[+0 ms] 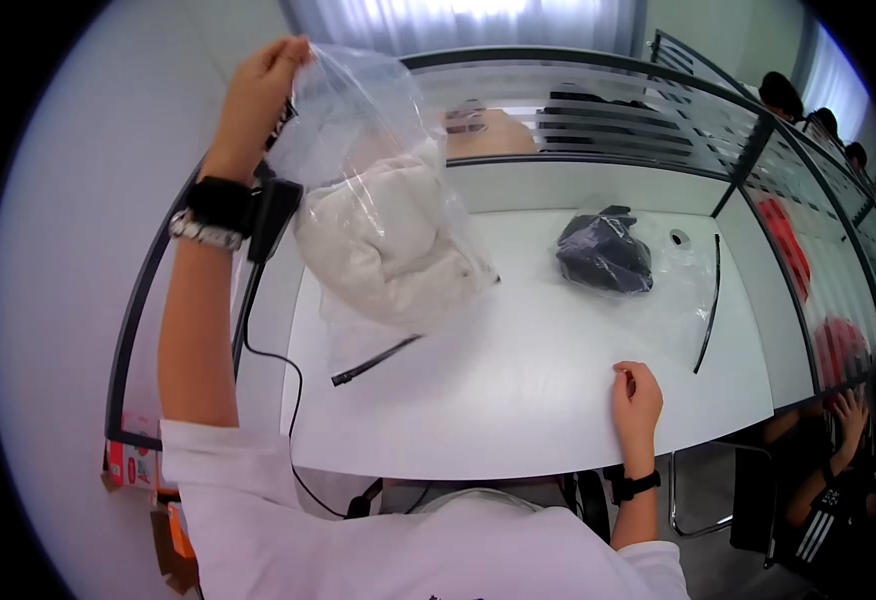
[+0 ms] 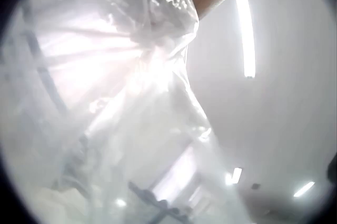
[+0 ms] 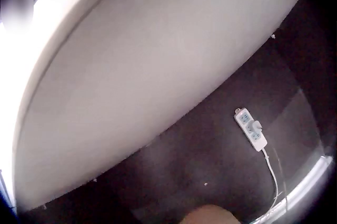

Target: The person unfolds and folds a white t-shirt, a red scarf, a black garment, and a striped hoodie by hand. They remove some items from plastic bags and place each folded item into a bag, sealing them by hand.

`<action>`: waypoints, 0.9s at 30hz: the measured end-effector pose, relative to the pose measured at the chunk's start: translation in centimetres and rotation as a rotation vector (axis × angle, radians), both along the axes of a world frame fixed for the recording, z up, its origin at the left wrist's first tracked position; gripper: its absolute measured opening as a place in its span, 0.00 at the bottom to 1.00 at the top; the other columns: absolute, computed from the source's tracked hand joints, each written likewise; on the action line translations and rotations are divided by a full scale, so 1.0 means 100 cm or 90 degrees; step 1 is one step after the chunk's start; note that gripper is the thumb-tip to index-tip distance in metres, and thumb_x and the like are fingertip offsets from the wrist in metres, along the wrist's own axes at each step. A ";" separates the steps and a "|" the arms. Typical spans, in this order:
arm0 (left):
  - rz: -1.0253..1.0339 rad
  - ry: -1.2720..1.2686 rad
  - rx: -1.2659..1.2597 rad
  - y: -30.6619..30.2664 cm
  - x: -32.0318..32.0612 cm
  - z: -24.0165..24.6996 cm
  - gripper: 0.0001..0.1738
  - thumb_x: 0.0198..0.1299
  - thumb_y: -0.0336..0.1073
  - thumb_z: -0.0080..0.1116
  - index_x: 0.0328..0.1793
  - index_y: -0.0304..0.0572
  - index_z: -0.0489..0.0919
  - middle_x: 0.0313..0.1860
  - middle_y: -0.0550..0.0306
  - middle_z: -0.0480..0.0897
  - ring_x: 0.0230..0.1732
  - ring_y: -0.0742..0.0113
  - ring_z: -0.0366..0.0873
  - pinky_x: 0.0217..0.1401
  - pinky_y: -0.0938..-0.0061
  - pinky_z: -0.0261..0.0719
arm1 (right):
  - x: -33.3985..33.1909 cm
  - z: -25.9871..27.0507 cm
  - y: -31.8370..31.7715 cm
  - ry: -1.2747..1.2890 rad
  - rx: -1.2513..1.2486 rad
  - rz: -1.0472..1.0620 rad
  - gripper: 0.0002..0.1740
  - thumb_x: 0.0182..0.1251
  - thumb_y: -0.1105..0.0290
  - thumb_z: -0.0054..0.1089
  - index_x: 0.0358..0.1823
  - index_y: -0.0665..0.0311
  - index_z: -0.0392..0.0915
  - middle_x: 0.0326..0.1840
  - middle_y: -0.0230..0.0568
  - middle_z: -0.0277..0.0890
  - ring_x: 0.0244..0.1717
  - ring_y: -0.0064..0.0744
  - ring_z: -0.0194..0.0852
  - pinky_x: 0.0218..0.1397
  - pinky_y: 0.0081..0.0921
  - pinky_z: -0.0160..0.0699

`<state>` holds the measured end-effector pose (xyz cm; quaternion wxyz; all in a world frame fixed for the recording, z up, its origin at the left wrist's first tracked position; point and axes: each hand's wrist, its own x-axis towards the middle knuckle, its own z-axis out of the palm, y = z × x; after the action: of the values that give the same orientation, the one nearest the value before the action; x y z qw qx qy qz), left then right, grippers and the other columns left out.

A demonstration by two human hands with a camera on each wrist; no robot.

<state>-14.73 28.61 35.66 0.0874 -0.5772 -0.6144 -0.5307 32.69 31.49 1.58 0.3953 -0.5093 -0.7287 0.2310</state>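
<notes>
White tabletop (image 1: 518, 400) stretches ahead of me, backed at 12 o'clock by a dark-framed partition (image 1: 588, 184). Toward 11 o'clock hangs my clear plastic bag (image 1: 383, 185), glossy and creased, a cream bundle (image 1: 388, 255) bulging softly inside it. It slants: the long axis runs from 11 o'clock, at the corner I grip, down to 5 o'clock. My left hand (image 1: 255, 105) has thumb and fingers clamped on that thin film; whether the bag's lower end touches the table, I cannot tell. Below the bundle shows a narrow black strip (image 1: 378, 360), straight and smooth, pointing from 8 toward 2 o'clock. My right hand (image 1: 639, 402) is at 4 o'clock near the table's edge, fingers together and loosely bent. At 2 o'clock another clear bag (image 1: 680, 300) lies flat around a dark grey bundle (image 1: 603, 252), rumpled and wrapped in shiny folds.
</notes>
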 end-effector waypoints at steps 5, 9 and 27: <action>0.231 0.221 -0.226 -0.028 -0.096 -0.123 0.16 0.65 0.36 0.63 0.53 0.33 0.80 0.46 0.38 0.84 0.48 0.44 0.83 0.51 0.59 0.80 | 0.001 -0.007 0.002 0.014 -0.026 0.013 0.06 0.69 0.76 0.57 0.42 0.66 0.83 0.33 0.39 0.79 0.29 0.29 0.71 0.34 0.25 0.70; 0.179 0.074 -0.443 -0.106 -0.058 -0.190 0.13 0.66 0.39 0.60 0.44 0.33 0.82 0.40 0.39 0.85 0.43 0.41 0.83 0.47 0.57 0.80 | 0.003 -0.008 0.001 0.017 -0.086 0.015 0.07 0.71 0.74 0.57 0.44 0.67 0.83 0.34 0.35 0.78 0.31 0.25 0.69 0.36 0.23 0.70; 0.165 -0.052 -0.433 -0.253 0.104 -0.316 0.12 0.61 0.29 0.65 0.51 0.41 0.84 0.44 0.54 0.80 0.46 0.53 0.79 0.50 0.62 0.78 | -0.221 0.071 -0.110 -0.214 0.088 0.815 0.19 0.63 0.74 0.67 0.56 0.62 0.80 0.40 0.41 0.75 0.39 0.42 0.78 0.42 0.35 0.80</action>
<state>-4.36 3.31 4.08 -0.0677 -0.4691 -0.8265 -0.3036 10.59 20.52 8.66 0.0925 0.0212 -0.9522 0.2904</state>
